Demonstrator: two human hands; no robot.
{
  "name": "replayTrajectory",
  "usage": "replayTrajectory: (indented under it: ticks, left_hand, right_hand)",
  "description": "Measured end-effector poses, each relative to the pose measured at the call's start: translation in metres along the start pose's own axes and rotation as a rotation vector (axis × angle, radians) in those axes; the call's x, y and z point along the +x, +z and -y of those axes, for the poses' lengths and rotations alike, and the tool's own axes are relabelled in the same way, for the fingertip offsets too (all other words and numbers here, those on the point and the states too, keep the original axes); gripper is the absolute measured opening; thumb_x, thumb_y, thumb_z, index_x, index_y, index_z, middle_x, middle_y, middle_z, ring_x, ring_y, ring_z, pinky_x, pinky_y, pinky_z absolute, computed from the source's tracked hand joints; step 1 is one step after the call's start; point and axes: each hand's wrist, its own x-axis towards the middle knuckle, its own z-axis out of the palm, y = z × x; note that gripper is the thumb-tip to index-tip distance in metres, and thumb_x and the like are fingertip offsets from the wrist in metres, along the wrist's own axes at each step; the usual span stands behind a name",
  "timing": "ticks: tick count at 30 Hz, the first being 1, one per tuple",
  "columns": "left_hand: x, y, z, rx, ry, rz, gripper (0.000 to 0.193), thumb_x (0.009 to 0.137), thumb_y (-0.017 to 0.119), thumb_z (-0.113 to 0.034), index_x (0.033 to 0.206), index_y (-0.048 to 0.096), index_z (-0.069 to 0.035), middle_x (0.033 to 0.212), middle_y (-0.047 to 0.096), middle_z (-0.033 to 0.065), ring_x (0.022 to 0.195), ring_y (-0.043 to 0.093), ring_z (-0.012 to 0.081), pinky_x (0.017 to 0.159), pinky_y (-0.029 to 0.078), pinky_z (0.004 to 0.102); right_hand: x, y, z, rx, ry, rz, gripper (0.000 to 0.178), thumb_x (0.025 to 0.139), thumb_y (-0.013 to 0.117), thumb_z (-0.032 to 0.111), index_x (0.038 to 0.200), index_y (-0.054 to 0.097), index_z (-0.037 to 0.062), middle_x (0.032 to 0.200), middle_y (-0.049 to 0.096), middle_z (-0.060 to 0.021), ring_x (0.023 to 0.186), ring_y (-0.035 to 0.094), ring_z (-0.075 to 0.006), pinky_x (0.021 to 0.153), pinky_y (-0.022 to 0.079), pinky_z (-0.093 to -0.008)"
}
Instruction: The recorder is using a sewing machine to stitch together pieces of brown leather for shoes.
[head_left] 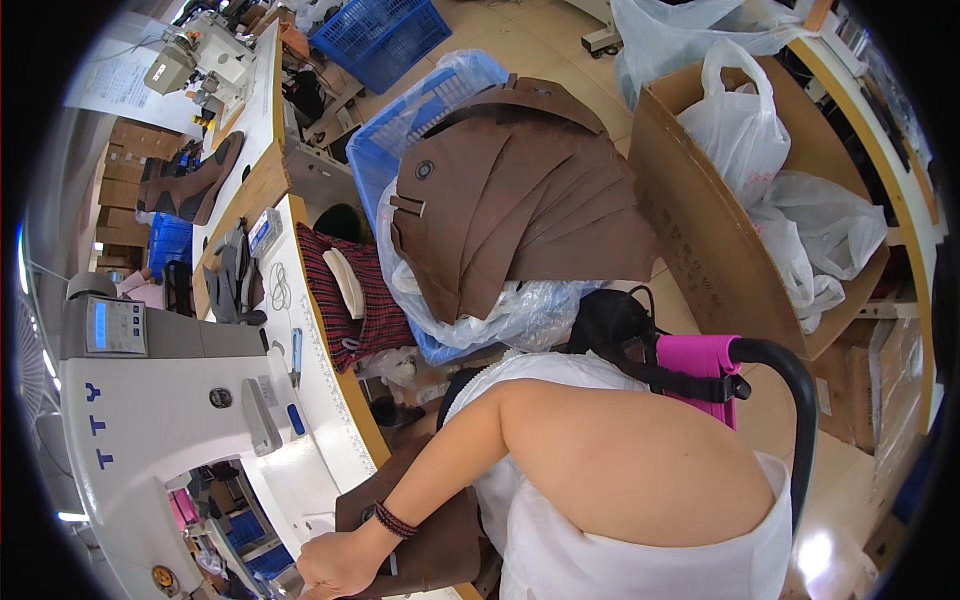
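My right hand (345,563), with a dark beaded bracelet (394,521) at the wrist, is low in the view beside the white sewing machine (150,400). Its fingers look curled closed, but the tips are cut off by the lower rim, so what they hold is hidden. A brown leather-like piece (440,545) lies under this wrist, over the table's edge. My left hand does not show. Beyond my arm, a fanned stack of brown cut pieces (530,195) rests on a plastic-lined blue crate (375,150); the top piece carries a round dark eyelet.
Right of the crate stands a cardboard box (690,240) with white plastic bags (740,130). A pink chair back (700,365) with a black frame is close behind my arm. Left, the table (330,400) bears a blue cutter (296,357); a plaid cushion (345,295) hangs at its edge.
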Motion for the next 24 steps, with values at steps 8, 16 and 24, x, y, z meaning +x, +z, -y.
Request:
replayTrajectory:
  ticks: [8, 16, 24]
  left_hand:
    - [-0.043, -0.03, 0.036, 0.342, -0.147, -0.008, 0.025, 0.092, 0.051, -0.02, 0.098, 0.059, 0.002, 0.084, 0.061, 0.02, 0.071, 0.058, 0.0379, 0.062, 0.047, 0.0456]
    - [-0.022, -0.029, -0.013, -0.549, -0.399, -0.167, 0.025, 0.091, 0.052, -0.012, 0.11, 0.055, 0.004, 0.112, 0.059, 0.0236, 0.09, 0.062, 0.0362, 0.076, 0.05, 0.0406]
    - [-0.053, -0.028, 0.012, -0.325, -0.49, 0.084, 0.062, 0.098, 0.027, -0.042, 0.118, 0.051, 0.011, 0.105, 0.06, 0.0205, 0.097, 0.057, 0.0277, 0.083, 0.045, 0.0369]
  right_hand:
    - [-0.008, -0.015, -0.004, -0.197, -0.095, 0.305, 0.071, 0.048, 0.079, 0.057, 0.041, 0.039, -0.0019, 0.038, 0.037, -0.0138, 0.039, 0.042, -0.0305, 0.042, 0.034, -0.0398]
    - [-0.008, -0.026, 0.009, -0.476, -0.374, 0.445, 0.056, 0.06, 0.071, 0.059, 0.067, 0.058, 0.0057, 0.064, 0.059, -0.0077, 0.066, 0.059, -0.0286, 0.055, 0.042, -0.0387]
    - [0.019, -0.022, 0.019, -0.882, -0.824, 0.801, 0.042, 0.065, 0.07, 0.048, 0.068, 0.063, 0.007, 0.07, 0.061, -0.0022, 0.071, 0.059, -0.0228, 0.059, 0.042, -0.0354]
